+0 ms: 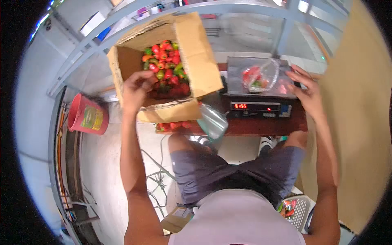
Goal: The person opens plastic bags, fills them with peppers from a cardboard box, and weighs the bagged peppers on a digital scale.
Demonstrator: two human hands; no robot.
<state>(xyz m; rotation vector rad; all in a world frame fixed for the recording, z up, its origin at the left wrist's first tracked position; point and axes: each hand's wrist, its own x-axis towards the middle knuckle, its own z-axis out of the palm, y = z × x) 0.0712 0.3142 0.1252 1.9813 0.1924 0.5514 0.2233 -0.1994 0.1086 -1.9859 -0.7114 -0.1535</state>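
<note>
My left hand [140,86] is over the near left side of an open cardboard box [206,61], its fingers bent and blurred by motion. Small red, green and orange peppers [165,61] lie inside the box, close to my fingertips. Whether those fingers hold a pepper cannot be made out. To the right, a digital scale [239,69] with a lit red display carries a clear plastic bag [271,75] with a few red and green peppers in it. My right hand [307,87] is at the scale's right edge, fingers apart, holding nothing visible.
Box and scale rest on a low reddish-brown bench [253,128] before my knees. Clear plastic bags [213,121] hang over its front edge. A red bucket [87,116] stands at left, a white basket of peppers [301,210] by my right hip. A cord [157,177] lies across the floor.
</note>
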